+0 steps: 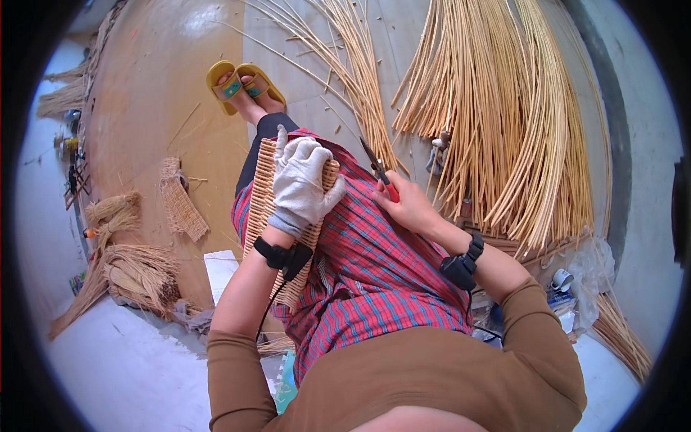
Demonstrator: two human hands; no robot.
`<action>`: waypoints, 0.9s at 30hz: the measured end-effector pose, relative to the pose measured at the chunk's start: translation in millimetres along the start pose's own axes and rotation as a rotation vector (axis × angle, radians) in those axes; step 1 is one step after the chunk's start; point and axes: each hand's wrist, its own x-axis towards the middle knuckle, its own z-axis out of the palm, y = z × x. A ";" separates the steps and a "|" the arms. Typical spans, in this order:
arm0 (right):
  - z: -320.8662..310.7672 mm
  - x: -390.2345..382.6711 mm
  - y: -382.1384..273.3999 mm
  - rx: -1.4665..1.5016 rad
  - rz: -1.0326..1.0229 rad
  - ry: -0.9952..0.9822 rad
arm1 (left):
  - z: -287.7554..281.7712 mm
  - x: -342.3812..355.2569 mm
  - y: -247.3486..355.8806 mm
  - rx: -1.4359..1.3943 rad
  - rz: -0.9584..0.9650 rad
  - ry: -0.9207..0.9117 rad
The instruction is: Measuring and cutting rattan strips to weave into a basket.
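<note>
My left hand (pixel 301 176), in a pale work glove, grips the top of a woven rattan piece (pixel 262 201) that lies along my lap on a red and blue checked cloth (pixel 363 273). Its fingers are curled over the edge. My right hand (pixel 403 201), bare, is closed on red-handled shears (pixel 387 183) with dark blades pointing up and away from me, just right of the woven piece.
Long pale canes (pixel 489 115) fan across the upper right, with thinner strands (pixel 344 68) left of them. A small woven strip (pixel 183 199) and tied straw bundles (pixel 137 281) lie at the left. My slippered feet (pixel 241 90) stretch ahead. A plastic bag (pixel 590 270) lies at the right.
</note>
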 end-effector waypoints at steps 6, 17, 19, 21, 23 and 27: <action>-9.8 2.2 -25.1 0.059 -0.041 -0.030 | -8.5 0.9 2.5 -0.026 -0.026 -0.049; -22.8 -19.5 22.2 0.078 0.153 -0.100 | -113.3 -93.5 -24.7 -0.641 -0.794 -0.186; -19.8 -23.3 32.3 0.054 0.176 -0.126 | -149.6 -96.2 2.8 -0.567 -0.671 0.022; -23.1 -26.0 40.6 0.003 0.177 -0.138 | -179.9 -86.7 29.7 -0.213 -0.526 0.161; -22.9 -27.1 46.1 -0.013 0.195 -0.146 | -179.0 -77.7 52.6 0.170 -0.396 0.172; -21.3 -15.6 21.7 -0.017 0.188 -0.190 | -106.0 -89.4 77.4 0.169 -0.459 -0.101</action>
